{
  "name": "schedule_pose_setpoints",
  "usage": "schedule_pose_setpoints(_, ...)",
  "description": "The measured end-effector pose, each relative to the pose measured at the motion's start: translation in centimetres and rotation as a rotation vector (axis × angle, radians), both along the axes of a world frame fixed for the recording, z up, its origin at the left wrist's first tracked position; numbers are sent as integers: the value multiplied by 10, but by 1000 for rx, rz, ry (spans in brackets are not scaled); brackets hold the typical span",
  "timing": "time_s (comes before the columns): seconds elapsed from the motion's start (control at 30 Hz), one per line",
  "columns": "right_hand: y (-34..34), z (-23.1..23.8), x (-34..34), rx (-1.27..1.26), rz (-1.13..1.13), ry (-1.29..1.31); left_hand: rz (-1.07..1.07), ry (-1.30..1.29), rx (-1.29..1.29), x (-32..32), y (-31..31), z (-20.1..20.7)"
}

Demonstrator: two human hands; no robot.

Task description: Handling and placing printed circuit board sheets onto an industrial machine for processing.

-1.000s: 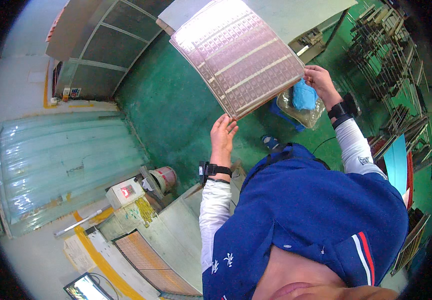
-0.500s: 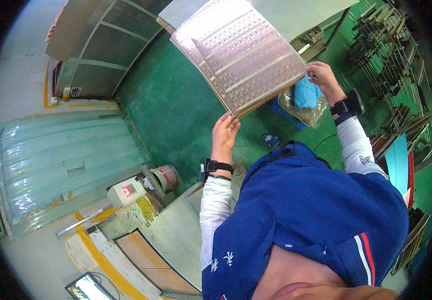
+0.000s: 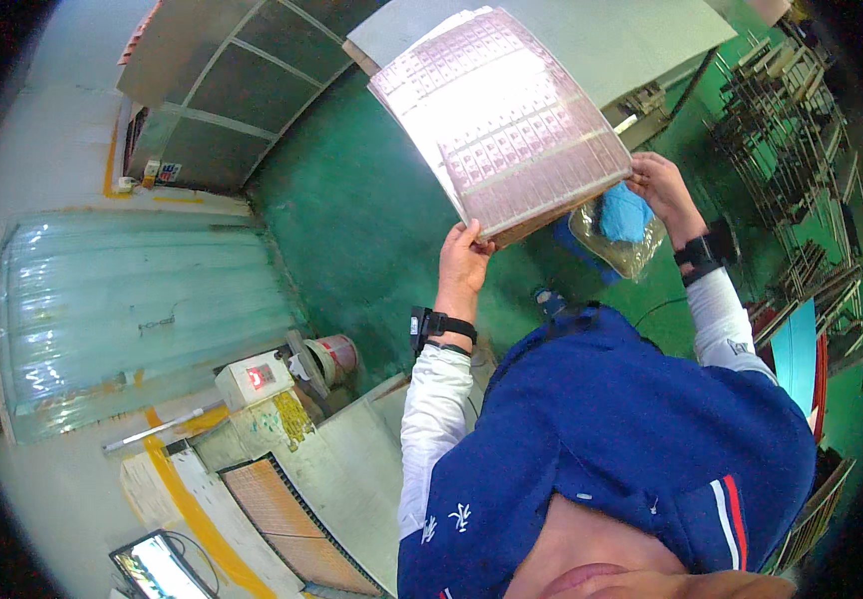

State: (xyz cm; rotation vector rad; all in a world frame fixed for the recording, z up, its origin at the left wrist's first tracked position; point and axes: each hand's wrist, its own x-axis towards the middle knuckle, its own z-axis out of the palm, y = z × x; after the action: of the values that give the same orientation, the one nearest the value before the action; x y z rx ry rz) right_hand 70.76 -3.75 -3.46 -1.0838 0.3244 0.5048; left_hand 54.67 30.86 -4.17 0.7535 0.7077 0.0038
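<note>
My hands carry a stack of thin, shiny, pinkish-brown panels with rows of small rectangular patterns. At its near left corner my left hand grips the edge, thumb on top and fingers bent beneath. My right hand pinches the near right corner. Bright glare washes out the middle of the top panel. The sheets fan slightly apart along the left edge. The stack's far end overlaps a pale worktable in the view; I cannot tell whether it rests there.
Below my right hand, a blue bundle sits in clear plastic. Metal racks crowd the right side. A clear strip curtain hangs at left, near a bucket and a bench with an orange-brown mesh panel. The floor is green.
My left thumb has come over the top of the near corner, where the fingers were at the edge before. The top panel now lies more evenly over those beneath. Glare has shifted toward the middle.
</note>
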Motion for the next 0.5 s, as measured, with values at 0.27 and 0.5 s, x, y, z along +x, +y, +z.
schedule_pose_setpoints(0.27, -36, -15, -32, 24, -92, -13, -22, -159, -173, -31, -48, 5)
schedule_pose_setpoints(0.5, -38, -39, -80, 463, 96, 105, -55, -146, -186, -38, -57, 19)
